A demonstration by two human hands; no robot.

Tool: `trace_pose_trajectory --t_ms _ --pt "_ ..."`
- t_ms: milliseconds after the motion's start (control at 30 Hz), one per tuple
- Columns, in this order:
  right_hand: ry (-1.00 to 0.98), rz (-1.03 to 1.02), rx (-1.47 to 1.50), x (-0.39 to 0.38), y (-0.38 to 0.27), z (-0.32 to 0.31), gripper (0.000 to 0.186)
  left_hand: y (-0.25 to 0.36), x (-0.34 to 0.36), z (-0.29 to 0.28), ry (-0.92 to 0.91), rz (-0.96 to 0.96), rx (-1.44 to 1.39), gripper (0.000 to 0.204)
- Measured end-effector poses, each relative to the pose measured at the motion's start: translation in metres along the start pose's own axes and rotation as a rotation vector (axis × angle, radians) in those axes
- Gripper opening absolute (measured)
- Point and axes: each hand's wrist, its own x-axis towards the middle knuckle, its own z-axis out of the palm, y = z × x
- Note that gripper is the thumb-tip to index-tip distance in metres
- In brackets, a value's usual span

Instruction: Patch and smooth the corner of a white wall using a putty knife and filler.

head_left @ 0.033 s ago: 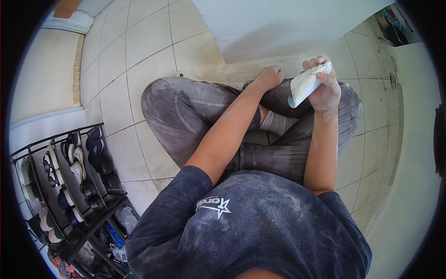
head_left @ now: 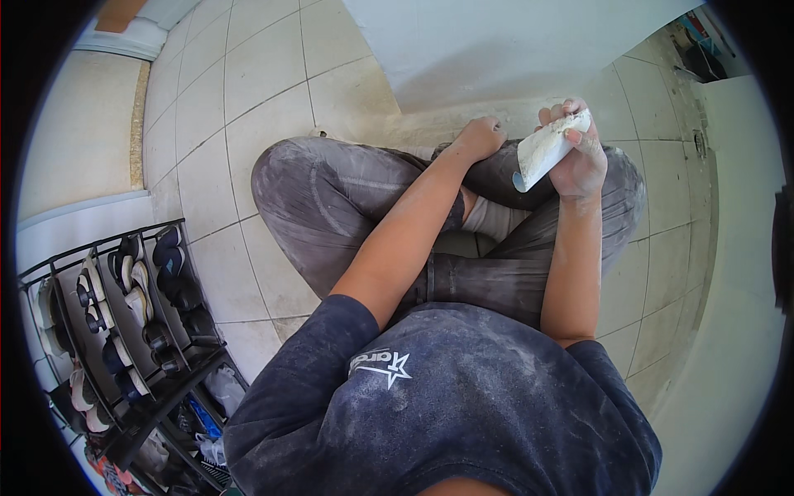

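I sit cross-legged in dusty grey trousers on a tiled floor. My right hand (head_left: 577,165) grips a white, elongated flat piece (head_left: 546,149), tilted, crusted with pale plaster-like material along it and showing a light blue bit at its lower tip. My left hand (head_left: 482,137) rests near my right knee, left of that piece and apart from it, with fingers curled closed; whatever they may hold is hidden. Pale dust covers both hands, my trousers and my dark T-shirt.
A white wall (head_left: 504,41) rises just in front of me. A black rack (head_left: 124,430) with shoes and bags stands at left, beside a pale door-like panel (head_left: 87,132). A pale wall (head_left: 736,248) runs along the right, and dark items (head_left: 695,50) lie at far right back.
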Motion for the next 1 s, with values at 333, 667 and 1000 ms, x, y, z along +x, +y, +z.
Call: trace_pose_trajectory --t_ms 333,667,1000 --pt "0.002 -0.006 -0.005 0.0 -0.001 0.003 0.032 -0.003 0.001 0.002 0.008 0.015 -0.013 0.044" --pt "0.439 0.19 -0.204 0.013 0.006 0.006 0.027 0.004 -0.018 -0.006 0.164 0.16 -0.383 0.031" --pt "0.517 0.161 -0.112 0.016 0.011 -0.024 0.027 0.017 -0.064 -0.149 -0.606 0.101 0.6 0.035"
